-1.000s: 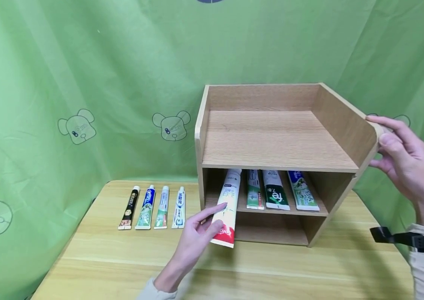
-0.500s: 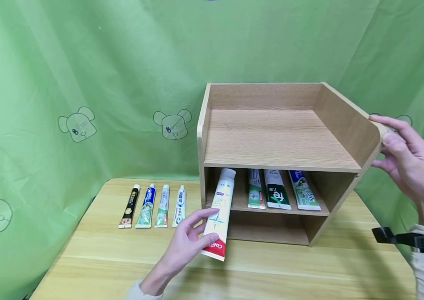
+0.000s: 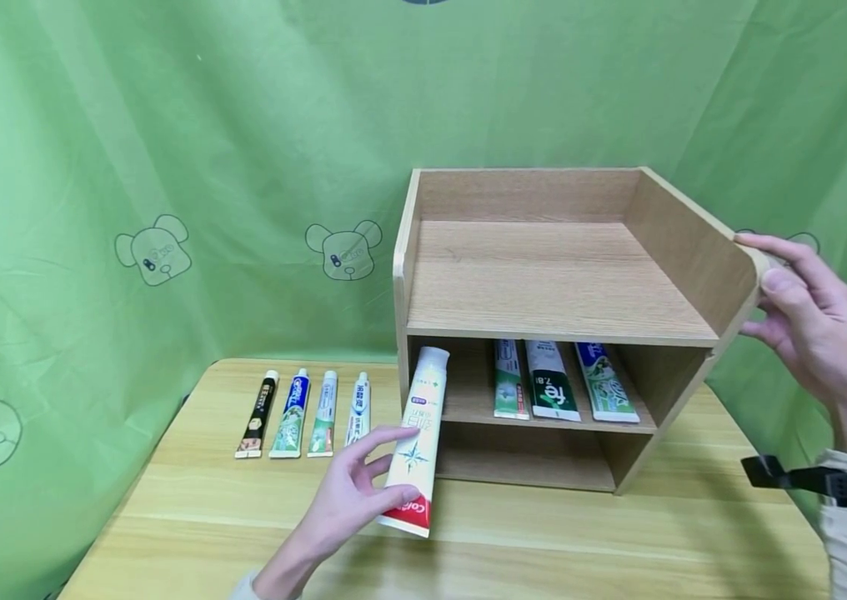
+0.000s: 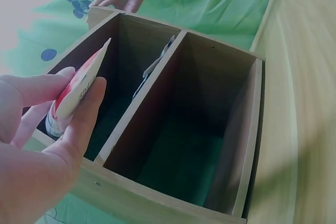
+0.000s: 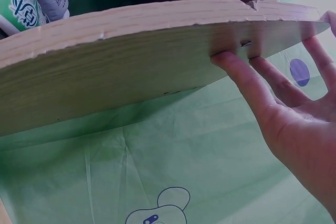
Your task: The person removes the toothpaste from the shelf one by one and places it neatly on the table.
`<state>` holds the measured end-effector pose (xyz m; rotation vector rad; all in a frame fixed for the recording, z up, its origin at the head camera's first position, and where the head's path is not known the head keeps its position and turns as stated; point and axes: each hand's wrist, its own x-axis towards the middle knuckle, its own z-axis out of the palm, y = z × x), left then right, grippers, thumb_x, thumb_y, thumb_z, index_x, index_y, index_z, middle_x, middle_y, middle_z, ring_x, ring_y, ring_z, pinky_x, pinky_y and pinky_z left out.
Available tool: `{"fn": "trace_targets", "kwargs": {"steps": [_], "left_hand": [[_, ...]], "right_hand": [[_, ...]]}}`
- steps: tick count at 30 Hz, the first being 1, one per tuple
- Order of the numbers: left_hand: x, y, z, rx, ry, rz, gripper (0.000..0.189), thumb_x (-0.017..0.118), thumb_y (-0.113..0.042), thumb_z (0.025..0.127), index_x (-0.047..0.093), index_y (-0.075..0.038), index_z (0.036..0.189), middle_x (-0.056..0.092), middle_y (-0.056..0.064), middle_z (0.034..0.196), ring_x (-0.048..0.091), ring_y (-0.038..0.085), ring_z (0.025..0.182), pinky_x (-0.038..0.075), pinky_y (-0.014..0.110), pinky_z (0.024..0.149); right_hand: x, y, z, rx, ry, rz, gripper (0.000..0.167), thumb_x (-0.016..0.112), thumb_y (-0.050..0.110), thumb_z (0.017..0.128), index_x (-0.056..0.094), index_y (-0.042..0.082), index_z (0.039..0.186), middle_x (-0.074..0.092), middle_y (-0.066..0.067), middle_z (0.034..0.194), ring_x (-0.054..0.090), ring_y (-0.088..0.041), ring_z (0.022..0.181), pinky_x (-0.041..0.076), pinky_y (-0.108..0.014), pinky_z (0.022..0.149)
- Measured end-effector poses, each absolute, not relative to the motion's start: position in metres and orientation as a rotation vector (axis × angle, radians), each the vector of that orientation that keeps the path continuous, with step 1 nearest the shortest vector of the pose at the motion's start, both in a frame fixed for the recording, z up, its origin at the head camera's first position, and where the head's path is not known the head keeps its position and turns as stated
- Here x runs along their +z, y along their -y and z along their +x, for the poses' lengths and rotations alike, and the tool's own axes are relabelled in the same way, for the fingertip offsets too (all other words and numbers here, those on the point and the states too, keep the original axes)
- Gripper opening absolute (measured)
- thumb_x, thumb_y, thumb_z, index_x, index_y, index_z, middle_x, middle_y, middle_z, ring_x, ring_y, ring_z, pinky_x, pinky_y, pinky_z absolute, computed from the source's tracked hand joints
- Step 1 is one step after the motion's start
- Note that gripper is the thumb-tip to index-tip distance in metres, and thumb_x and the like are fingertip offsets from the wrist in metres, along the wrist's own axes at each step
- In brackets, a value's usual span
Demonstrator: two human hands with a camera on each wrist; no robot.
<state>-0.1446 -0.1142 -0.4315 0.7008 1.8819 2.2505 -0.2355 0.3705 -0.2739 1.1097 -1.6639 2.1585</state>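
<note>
My left hand (image 3: pixel 341 496) pinches a cream toothpaste tube (image 3: pixel 421 412) by its red lower end, thumb on top and fingers along its side. The tube tilts with its white cap toward the left part of the middle level of a wooden shelf unit (image 3: pixel 558 279). In the left wrist view, the tube (image 4: pixel 80 85) shows edge-on between thumb and fingers. My right hand (image 3: pixel 814 312) grips the upper front corner of the unit's right side panel. The right wrist view has its fingers against the panel's outer face (image 5: pixel 157 66).
Three toothpaste tubes lie on the middle level: a narrow green one (image 3: pixel 509 383), a dark green one (image 3: pixel 553 385) and a blue-green one (image 3: pixel 605 387). Several more tubes, including a black one (image 3: pixel 257 417), lie in a row on the table (image 3: pixel 191 517), left of the unit.
My left hand has drawn the cream tube toward me and to the left, so its cap now shows in front of the middle level. The right hand stays at the panel.
</note>
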Motion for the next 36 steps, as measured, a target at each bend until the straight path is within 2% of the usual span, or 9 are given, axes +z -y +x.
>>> {"fn": "trace_targets", "kwargs": {"steps": [9,20,32,36], "left_hand": [[-0.432,0.128,-0.133,2.233,-1.983,0.713,0.058,0.083,0.005,0.081,0.063,-0.004,0.135,0.046,0.021,0.144,0.066,0.042,0.112,0.062,0.049,0.082],[-0.435,0.152,-0.120,2.189,-2.044,0.785,0.053,0.081,0.006,0.083,0.065,-0.002,0.133,0.047,0.025,0.140,0.069,0.034,0.110,0.062,0.050,0.079],[-0.444,0.177,-0.117,2.248,-2.009,0.821,0.059,0.076,0.013,0.083,0.056,0.005,0.138,0.051,0.007,0.143,0.063,0.027,0.122,0.060,0.052,0.083],[-0.447,0.183,-0.118,2.264,-2.017,0.805,0.064,0.075,0.015,0.081,0.052,0.007,0.141,0.046,0.008,0.149,0.061,0.025,0.125,0.059,0.050,0.086]], "right_hand": [[-0.274,-0.369,-0.236,2.169,1.652,1.129,0.047,0.024,-0.010,0.107,0.025,-0.013,0.154,0.044,-0.023,0.139,0.063,-0.027,0.108,0.062,-0.034,0.084],[-0.274,-0.368,-0.238,2.174,1.634,1.173,0.047,0.023,-0.011,0.106,0.024,-0.014,0.153,0.043,-0.024,0.140,0.062,-0.027,0.108,0.062,-0.036,0.084],[-0.272,-0.371,-0.235,2.194,1.620,1.128,0.046,0.025,-0.010,0.107,0.026,-0.014,0.153,0.046,-0.024,0.136,0.065,-0.028,0.106,0.063,-0.036,0.082],[-0.273,-0.371,-0.235,2.200,1.616,1.143,0.047,0.024,-0.010,0.107,0.025,-0.014,0.153,0.046,-0.024,0.136,0.065,-0.028,0.107,0.063,-0.036,0.083]]}}
